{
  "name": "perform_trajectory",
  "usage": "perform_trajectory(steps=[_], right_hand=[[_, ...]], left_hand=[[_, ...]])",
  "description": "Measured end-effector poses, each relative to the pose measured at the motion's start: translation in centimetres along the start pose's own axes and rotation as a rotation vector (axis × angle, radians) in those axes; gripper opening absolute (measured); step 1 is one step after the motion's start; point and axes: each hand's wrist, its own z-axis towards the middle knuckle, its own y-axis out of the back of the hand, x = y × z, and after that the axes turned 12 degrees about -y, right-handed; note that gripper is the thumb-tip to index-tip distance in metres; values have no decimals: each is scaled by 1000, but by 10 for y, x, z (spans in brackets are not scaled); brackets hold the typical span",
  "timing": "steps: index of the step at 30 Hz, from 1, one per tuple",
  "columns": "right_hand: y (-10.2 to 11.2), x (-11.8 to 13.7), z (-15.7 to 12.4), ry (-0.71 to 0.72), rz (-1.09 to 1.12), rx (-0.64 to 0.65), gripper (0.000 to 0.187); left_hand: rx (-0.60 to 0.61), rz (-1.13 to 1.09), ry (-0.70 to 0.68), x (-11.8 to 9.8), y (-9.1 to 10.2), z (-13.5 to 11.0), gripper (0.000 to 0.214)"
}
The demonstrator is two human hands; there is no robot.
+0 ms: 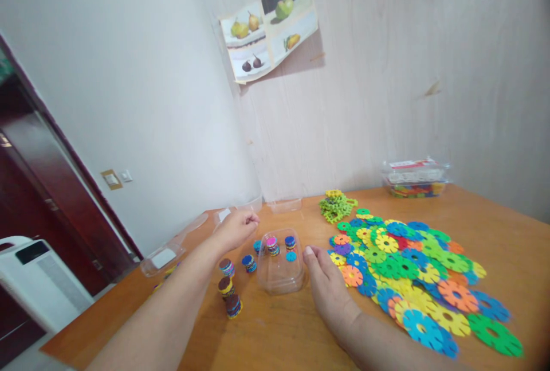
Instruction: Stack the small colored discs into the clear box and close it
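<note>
A clear plastic container (280, 285) stands on the table before me; inside are short stacks of small round discs, one pink-topped (272, 243) and one blue (290, 241), and a single light-blue disc (291, 256). My right hand (329, 288) is closed at the container's right rim, thumb against the edge. Above and left of the container, my left hand (238, 227) is raised with its fingers pinched together; whatever is between them is hidden. Just left of the container stand more disc stacks, blue (248, 263), brown-topped (226, 286) and several others.
A wide heap of colourful notched flower discs (404, 268) spreads over the table's right side. Green interlocking pieces (337, 209) are piled at the back, near a filled clear box (416, 179). Clear lids and trays (163, 257) lie at the left edge.
</note>
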Motion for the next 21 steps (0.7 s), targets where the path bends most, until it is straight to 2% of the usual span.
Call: perform_trajectory(steps=[2,3,8,13,21], right_hand=[[0,-1,1,6,-16,-2,40],[1,-2,1,5,-24,-4,40],[1,-4,2,0,-41,0,40],[1,-6,4,-13,-49,0,41],[-1,-7,5,-11,-38,14,41]], left_hand=[[4,-16,57,15,-3,-3,26],[52,-40,85,22,-7,-4,24],[178,-115,96,46,-32,-10,20],[219,-188,103,47,-42,-12,30],[201,-163,95,38,-42,-12,22]])
